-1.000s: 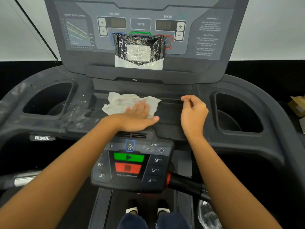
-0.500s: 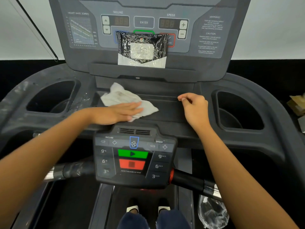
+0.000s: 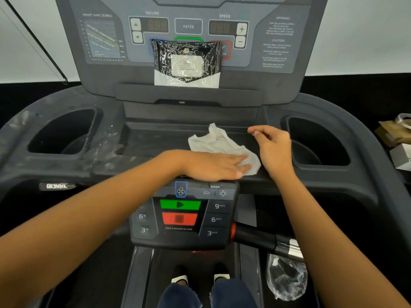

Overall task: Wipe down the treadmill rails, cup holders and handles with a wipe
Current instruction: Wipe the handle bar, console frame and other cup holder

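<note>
The white crumpled wipe (image 3: pixel 219 143) lies in the shallow tray (image 3: pixel 155 138) at the middle of the treadmill console, toward the tray's right end. The left hand (image 3: pixel 213 165) lies flat on the wipe's near edge at its 6 o'clock, with straight fingers pressing it down on the tray and pointing toward 3 o'clock. The right hand (image 3: pixel 273 147) sits just at 3 o'clock of the wipe, at the right end of the tray, its fingers loosely curled and holding nothing; I cannot tell whether it touches the cloth. The left cup holder (image 3: pixel 62 132) is at 9 o'clock of the tray and the right cup holder (image 3: pixel 320 141) at 3 o'clock, just past the right hand. Wet streaks (image 3: pixel 106 138) shine on the surface between the left cup holder and the tray. At 12 o'clock a black pack of wipes (image 3: pixel 188 63) leans upright against the display panel (image 3: pixel 275 41). At 6 o'clock, below the left hand, is the button pad (image 3: pixel 182 216), with a dark handle (image 3: pixel 262 238) at its right side.
</note>
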Action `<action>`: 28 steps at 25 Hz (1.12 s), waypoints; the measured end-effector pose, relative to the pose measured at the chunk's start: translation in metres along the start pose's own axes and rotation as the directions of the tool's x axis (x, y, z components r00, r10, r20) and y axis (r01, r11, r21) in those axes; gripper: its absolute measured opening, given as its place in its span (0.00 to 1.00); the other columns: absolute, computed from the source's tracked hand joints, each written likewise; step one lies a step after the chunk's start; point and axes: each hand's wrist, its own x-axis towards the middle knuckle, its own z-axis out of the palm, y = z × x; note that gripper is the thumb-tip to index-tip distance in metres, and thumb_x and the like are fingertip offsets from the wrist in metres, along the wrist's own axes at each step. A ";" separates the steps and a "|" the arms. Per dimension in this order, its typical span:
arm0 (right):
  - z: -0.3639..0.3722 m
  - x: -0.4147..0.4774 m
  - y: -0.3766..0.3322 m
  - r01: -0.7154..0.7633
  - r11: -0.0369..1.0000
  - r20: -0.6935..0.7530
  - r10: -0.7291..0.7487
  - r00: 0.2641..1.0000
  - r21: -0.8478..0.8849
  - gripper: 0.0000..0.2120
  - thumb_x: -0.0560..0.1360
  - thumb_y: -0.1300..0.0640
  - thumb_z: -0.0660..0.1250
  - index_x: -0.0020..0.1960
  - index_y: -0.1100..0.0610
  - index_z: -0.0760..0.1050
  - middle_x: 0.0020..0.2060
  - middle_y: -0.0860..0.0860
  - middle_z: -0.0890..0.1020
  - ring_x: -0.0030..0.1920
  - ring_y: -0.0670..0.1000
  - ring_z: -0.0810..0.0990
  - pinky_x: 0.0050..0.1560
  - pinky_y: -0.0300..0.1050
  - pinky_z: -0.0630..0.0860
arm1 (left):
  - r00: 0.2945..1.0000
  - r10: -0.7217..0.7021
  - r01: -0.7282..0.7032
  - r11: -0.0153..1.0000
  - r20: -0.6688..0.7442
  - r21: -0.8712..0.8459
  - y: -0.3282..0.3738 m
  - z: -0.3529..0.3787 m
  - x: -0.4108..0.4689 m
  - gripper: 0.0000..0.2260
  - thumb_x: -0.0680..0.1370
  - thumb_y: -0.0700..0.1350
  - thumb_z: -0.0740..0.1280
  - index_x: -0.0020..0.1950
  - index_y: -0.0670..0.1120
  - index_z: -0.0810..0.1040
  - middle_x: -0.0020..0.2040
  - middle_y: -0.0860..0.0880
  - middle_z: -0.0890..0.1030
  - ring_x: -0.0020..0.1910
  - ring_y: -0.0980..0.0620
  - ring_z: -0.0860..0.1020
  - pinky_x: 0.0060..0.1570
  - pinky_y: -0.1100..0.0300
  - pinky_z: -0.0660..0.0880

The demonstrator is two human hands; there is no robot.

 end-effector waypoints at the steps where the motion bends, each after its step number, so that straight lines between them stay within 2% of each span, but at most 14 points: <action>1: 0.000 0.000 0.000 -0.017 1.000 -0.008 0.017 1.000 0.023 0.10 0.77 0.62 0.63 0.51 0.57 0.83 0.40 0.47 0.84 0.41 0.54 0.80 0.41 0.31 0.75 | 1.000 -0.016 0.016 1.000 0.001 0.019 -0.001 0.003 0.001 0.22 0.84 0.53 0.47 0.78 0.54 0.49 0.79 0.53 0.41 0.76 0.58 0.40 0.73 0.63 0.37; 2: 0.001 0.001 0.000 -0.031 0.999 -0.016 0.031 0.999 0.033 0.10 0.77 0.62 0.63 0.51 0.57 0.83 0.41 0.48 0.84 0.43 0.53 0.81 0.44 0.33 0.76 | 1.000 -0.010 0.010 1.000 -0.011 0.008 -0.001 0.002 -0.004 0.21 0.84 0.52 0.47 0.78 0.55 0.52 0.79 0.54 0.44 0.77 0.59 0.42 0.73 0.64 0.38; 4: 0.006 0.001 -0.003 -0.058 0.998 -0.031 0.059 0.998 0.040 0.10 0.77 0.62 0.63 0.50 0.57 0.83 0.42 0.49 0.85 0.43 0.52 0.81 0.46 0.37 0.78 | 0.997 -0.049 0.041 0.991 -0.060 -0.126 -0.013 -0.003 -0.028 0.20 0.84 0.53 0.49 0.77 0.57 0.57 0.77 0.61 0.51 0.75 0.64 0.48 0.74 0.67 0.42; 6: 0.012 0.001 -0.007 -0.064 0.997 -0.039 0.066 0.997 0.035 0.10 0.77 0.63 0.63 0.50 0.57 0.83 0.41 0.49 0.84 0.40 0.51 0.81 0.40 0.29 0.76 | 0.980 -0.159 0.127 0.964 -0.121 -0.234 -0.037 -0.003 -0.065 0.20 0.82 0.58 0.48 0.75 0.62 0.58 0.74 0.69 0.55 0.73 0.68 0.52 0.73 0.69 0.46; 8: 0.016 0.003 -0.008 -0.070 0.997 -0.056 0.071 0.996 0.013 0.10 0.77 0.63 0.63 0.50 0.57 0.83 0.43 0.49 0.84 0.40 0.44 0.79 0.38 0.22 0.71 | 0.941 -0.275 0.219 0.939 -0.198 -0.266 -0.064 0.004 -0.109 0.22 0.79 0.66 0.46 0.73 0.68 0.58 0.72 0.73 0.55 0.73 0.69 0.53 0.75 0.62 0.46; 10: 0.019 0.005 -0.009 -0.090 0.996 -0.078 0.092 0.993 0.029 0.10 0.76 0.63 0.63 0.48 0.56 0.83 0.42 0.49 0.84 0.40 0.41 0.78 0.40 0.21 0.71 | 0.872 -0.408 0.349 0.906 -0.270 -0.239 -0.089 0.014 -0.155 0.23 0.77 0.69 0.43 0.72 0.70 0.56 0.72 0.73 0.54 0.74 0.67 0.52 0.76 0.56 0.46; 13: 0.020 0.002 -0.013 -0.105 0.994 -0.117 0.107 0.987 0.019 0.10 0.76 0.62 0.63 0.48 0.54 0.83 0.38 0.46 0.83 0.36 0.39 0.77 0.40 0.25 0.73 | 0.803 -0.513 0.523 0.851 -0.303 -0.056 -0.105 0.021 -0.178 0.28 0.75 0.68 0.39 0.75 0.64 0.51 0.75 0.67 0.49 0.75 0.66 0.47 0.75 0.57 0.38; 15: 0.021 -0.002 -0.015 -0.104 0.994 -0.128 0.100 0.987 -0.020 0.11 0.76 0.62 0.62 0.49 0.55 0.83 0.36 0.48 0.82 0.33 0.43 0.77 0.37 0.31 0.74 | 0.828 -0.469 0.476 0.878 -0.309 -0.057 -0.101 0.015 -0.152 0.29 0.77 0.67 0.40 0.77 0.60 0.51 0.77 0.63 0.49 0.75 0.64 0.46 0.75 0.56 0.38; 17: 0.024 -0.004 -0.018 -0.119 0.992 -0.151 0.111 0.982 -0.041 0.11 0.76 0.63 0.62 0.50 0.57 0.83 0.34 0.50 0.82 0.32 0.47 0.76 0.35 0.37 0.73 | 0.877 -0.378 0.352 0.926 -0.298 -0.139 -0.095 0.006 -0.111 0.25 0.82 0.58 0.43 0.79 0.55 0.49 0.79 0.57 0.46 0.76 0.61 0.43 0.75 0.56 0.38; 19: 0.033 -0.003 -0.024 -0.117 0.988 -0.150 0.102 0.983 -0.099 0.11 0.76 0.62 0.62 0.50 0.57 0.84 0.36 0.49 0.83 0.36 0.47 0.79 0.39 0.36 0.72 | 0.911 -0.307 0.296 0.952 -0.277 -0.082 -0.090 0.003 -0.077 0.23 0.84 0.52 0.43 0.79 0.52 0.45 0.79 0.56 0.42 0.74 0.64 0.39 0.73 0.60 0.35; 22: 0.062 -0.006 -0.038 0.008 0.981 0.052 0.003 0.999 -0.194 0.10 0.76 0.61 0.64 0.50 0.58 0.84 0.46 0.51 0.85 0.49 0.47 0.81 0.47 0.30 0.68 | 0.912 -0.247 0.250 0.968 -0.327 -0.033 -0.097 0.002 -0.074 0.21 0.84 0.51 0.43 0.79 0.54 0.47 0.78 0.58 0.43 0.75 0.63 0.40 0.74 0.59 0.37; 24: 0.081 -0.011 -0.046 0.120 0.966 0.194 -0.076 0.978 -0.228 0.09 0.76 0.61 0.65 0.50 0.59 0.84 0.47 0.52 0.85 0.50 0.48 0.81 0.47 0.29 0.66 | 0.849 -0.320 0.355 0.935 -0.420 0.006 -0.108 0.013 -0.095 0.22 0.85 0.51 0.44 0.79 0.52 0.48 0.79 0.55 0.46 0.77 0.57 0.44 0.74 0.54 0.40; 27: 0.095 -0.017 -0.052 0.246 0.925 0.375 -0.127 0.918 -0.289 0.09 0.76 0.61 0.64 0.51 0.58 0.83 0.50 0.51 0.84 0.54 0.49 0.80 0.50 0.31 0.65 | 0.635 -0.525 0.680 0.728 -0.567 0.087 -0.117 0.033 -0.124 0.24 0.84 0.51 0.43 0.79 0.47 0.48 0.79 0.50 0.50 0.78 0.53 0.47 0.74 0.49 0.44; 28: 0.096 -0.018 -0.054 0.254 0.920 0.401 -0.121 0.908 -0.298 0.10 0.77 0.60 0.64 0.52 0.57 0.83 0.52 0.51 0.84 0.55 0.49 0.79 0.51 0.32 0.65 | 0.618 -0.548 0.708 0.700 -0.564 0.096 -0.115 0.034 -0.125 0.24 0.84 0.51 0.43 0.79 0.46 0.48 0.79 0.49 0.49 0.78 0.52 0.47 0.74 0.48 0.44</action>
